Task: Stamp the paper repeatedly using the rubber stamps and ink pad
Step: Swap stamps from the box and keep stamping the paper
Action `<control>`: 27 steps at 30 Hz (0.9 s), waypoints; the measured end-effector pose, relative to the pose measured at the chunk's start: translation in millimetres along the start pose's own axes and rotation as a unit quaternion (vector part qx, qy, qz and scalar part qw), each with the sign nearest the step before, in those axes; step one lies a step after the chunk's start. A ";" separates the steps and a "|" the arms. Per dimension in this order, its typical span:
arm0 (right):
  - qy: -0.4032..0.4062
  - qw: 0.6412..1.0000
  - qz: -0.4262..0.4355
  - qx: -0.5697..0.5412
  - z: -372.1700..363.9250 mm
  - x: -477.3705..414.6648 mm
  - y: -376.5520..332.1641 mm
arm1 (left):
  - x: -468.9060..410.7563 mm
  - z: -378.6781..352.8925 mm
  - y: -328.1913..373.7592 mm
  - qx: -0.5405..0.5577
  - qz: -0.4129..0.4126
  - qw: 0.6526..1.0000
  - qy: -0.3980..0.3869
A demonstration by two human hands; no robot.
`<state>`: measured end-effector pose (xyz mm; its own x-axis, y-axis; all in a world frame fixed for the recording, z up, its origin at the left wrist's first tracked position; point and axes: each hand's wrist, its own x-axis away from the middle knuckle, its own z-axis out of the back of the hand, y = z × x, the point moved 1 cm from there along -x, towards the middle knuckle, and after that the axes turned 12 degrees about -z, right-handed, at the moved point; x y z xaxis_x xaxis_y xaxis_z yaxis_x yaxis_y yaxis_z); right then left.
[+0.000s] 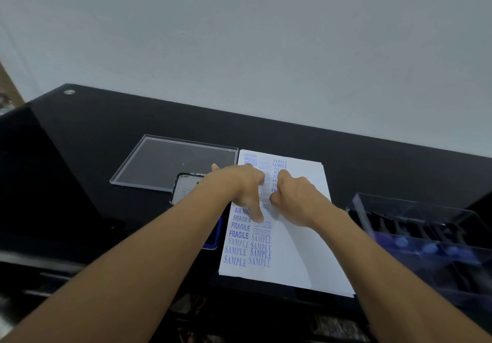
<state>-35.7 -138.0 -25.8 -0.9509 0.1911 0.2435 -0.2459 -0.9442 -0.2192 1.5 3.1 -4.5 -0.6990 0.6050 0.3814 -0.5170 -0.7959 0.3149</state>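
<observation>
Head view: the paper (298,239), a white sheet, lies on the black table (106,135), and everything here is placed from it. Its left half carries columns of blue prints: AMENDED and SAMPLE at the far end, FRAGILE, EXPRESS and more SAMPLE toward the near end.

The left hand (239,185) is over the paper's left-middle part, released, with fingers spread. Its thumb (257,216) points down onto the prints, and one fingertip reaches past the paper's left edge. The right hand (292,193) is just beside it, over the middle of the paper, with the fingers curled down and under. Whatever they may be grasping is hidden beneath the hand, so I cannot tell whether it holds a stamp.

The ink pad (213,240), a blue tray, lies just off the paper's left edge, mostly covered by the left forearm. Beyond it, also left of the paper, is a white panel with a dark rim (183,189) and small print too blurred to read. A clear flat lid (170,161) lies at the paper's far-left corner, nearly touching it.

Right of the paper, a little apart, stands a clear plastic box (415,209). In it the rubber stamps (428,248) show as blurred dark handles with blue tips
</observation>
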 end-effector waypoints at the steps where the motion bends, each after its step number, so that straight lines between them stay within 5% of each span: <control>1: 0.001 1.000 -0.002 -0.002 -0.3 -0.3 0.2 | 0.1 0.0 0.3 0.002 0.001 1.000 -0.001; 27: 0.027 0.999 -0.013 -0.023 -5.7 -2.5 1.2 | -1.3 0.0 1.2 -0.009 0.001 1.000 -0.007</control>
<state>-34.7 -138.1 -32.1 -0.9523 0.2318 0.1983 -0.2788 -0.9252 -0.2574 1.8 1.4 -4.6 -0.6927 0.6043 0.3938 -0.5253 -0.7968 0.2986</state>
